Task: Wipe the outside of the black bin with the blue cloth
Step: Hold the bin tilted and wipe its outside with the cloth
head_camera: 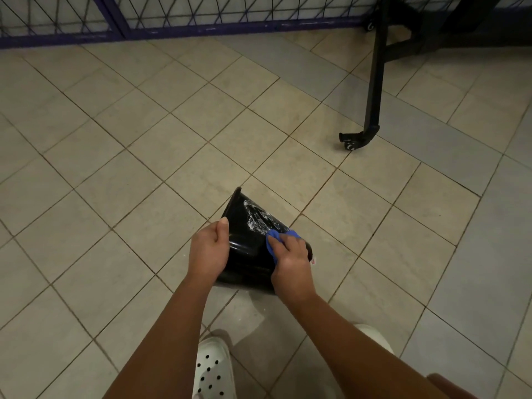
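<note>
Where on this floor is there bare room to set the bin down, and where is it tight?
Bare tiled floor spreads left of the black bin up to the purple fence, and between the bin and the wheeled frame leg. It is tight by the white clog, below the left hand gripping the bin and the right hand holding the blue cloth.

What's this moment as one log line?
left hand grips black bin | right hand holds blue cloth on bin side | white streaks beside cloth
</note>
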A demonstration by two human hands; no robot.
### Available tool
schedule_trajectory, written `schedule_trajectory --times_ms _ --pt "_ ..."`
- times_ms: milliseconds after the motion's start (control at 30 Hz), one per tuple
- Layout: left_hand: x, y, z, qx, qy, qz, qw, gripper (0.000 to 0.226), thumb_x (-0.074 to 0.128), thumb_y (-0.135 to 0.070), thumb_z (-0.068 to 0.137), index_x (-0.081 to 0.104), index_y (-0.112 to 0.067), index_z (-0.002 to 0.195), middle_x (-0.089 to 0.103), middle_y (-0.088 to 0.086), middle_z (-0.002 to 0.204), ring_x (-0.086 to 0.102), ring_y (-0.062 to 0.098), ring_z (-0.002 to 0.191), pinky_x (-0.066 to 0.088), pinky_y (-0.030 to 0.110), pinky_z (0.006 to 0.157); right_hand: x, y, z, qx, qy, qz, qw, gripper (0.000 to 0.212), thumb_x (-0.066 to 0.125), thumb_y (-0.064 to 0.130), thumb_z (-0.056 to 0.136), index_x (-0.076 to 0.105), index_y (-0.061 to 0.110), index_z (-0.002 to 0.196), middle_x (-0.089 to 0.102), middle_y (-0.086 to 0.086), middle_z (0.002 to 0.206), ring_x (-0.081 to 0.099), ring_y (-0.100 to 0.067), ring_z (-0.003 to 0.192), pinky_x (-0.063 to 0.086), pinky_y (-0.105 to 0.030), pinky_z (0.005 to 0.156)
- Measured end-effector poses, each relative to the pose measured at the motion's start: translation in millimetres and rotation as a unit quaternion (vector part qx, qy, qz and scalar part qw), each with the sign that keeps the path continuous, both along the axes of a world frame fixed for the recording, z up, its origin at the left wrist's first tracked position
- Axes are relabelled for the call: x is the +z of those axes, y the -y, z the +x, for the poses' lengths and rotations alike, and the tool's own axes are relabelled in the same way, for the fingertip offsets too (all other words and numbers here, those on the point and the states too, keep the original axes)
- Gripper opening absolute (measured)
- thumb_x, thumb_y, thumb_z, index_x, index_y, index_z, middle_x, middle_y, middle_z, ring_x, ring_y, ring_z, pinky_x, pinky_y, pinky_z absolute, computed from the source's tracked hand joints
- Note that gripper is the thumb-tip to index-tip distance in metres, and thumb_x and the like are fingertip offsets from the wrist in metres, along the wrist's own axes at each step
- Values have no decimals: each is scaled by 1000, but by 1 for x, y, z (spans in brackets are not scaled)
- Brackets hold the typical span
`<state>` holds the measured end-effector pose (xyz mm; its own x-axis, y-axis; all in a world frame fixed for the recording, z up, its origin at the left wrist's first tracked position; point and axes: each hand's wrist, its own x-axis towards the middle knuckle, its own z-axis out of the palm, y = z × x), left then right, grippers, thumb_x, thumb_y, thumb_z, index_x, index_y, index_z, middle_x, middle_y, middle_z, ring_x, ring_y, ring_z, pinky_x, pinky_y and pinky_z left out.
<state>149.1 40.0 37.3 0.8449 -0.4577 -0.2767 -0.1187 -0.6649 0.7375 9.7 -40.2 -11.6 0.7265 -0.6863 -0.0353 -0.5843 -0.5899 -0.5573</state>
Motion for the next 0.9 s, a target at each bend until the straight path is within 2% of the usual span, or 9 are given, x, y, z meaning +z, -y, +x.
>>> schedule_trajectory --times_ms 100,200,267,367,433,533,667,800,900 --pt "1 1 -1 -2 8 -10 1000 53 35 -38 103 61 3 81 64 21 77 62 33 77 51 43 71 -1 19 10 -8 -15 14 1000 60 60 -3 76 48 11 133 50 -12 128 39 -29 120 34 -41 106" --pt "3 4 -3 -12 24 -13 1000 54 34 -37 103 58 3 76 62 25 74 57 32 65 46 36 60 -2 26 4 -61 -47 45 996 61 55 -2 79 43 14 137 46 -7 128 34 -23 119 32 -33 104" --pt "2 4 -3 -14 26 -11 1000 55 34 -38 103 57 2 74 61 24 71 56 32 64 44 35 58 3 16 -3 -81 -55 37 994 62 59 -5 76 46 12 134 48 -8 124 37 -25 117 36 -39 101" --pt "-1 0 0 5 -4 0 1000 52 34 -39 103 55 -5 71 57 14 66 56 24 64 43 33 59 2 -7 -8 -21 -13 0 1000 65 72 -13 57 59 3 119 59 -15 109 53 -34 104 48 -51 90" --pt "-1 -2 0 6 -21 -4 1000 49 34 -40 103 58 -7 74 61 11 70 59 22 69 47 33 62 3 -8 0 14 1 -10 1000 63 73 -10 59 59 4 119 59 -15 110 53 -34 103 46 -50 94" --pt "0 -1 0 1 -11 -10 1000 51 35 -39 103 60 -3 78 63 15 74 62 28 74 50 39 68 5 7 13 18 -5 -1 1000 60 65 -4 72 52 7 129 53 -15 121 45 -33 113 37 -46 103" --pt "0 2 -1 -2 5 -9 1000 55 34 -41 102 60 1 78 64 21 74 62 35 75 51 45 67 0 24 5 -33 -40 38 998 60 57 -5 76 47 10 134 49 -12 125 39 -27 115 35 -35 102" --pt "-1 2 0 -5 -4 -10 1000 53 35 -40 102 59 -1 76 63 20 72 59 28 65 50 42 66 -1 6 -8 -11 -2 4 1000 63 70 -14 59 60 2 119 59 -17 110 53 -34 103 48 -46 91" --pt "-2 1 0 -12 -21 -13 1000 52 35 -43 102 63 -3 84 67 19 78 65 30 75 54 45 72 3 2 0 33 25 -5 999 59 70 -11 64 59 4 120 59 -15 114 52 -33 109 44 -46 99"
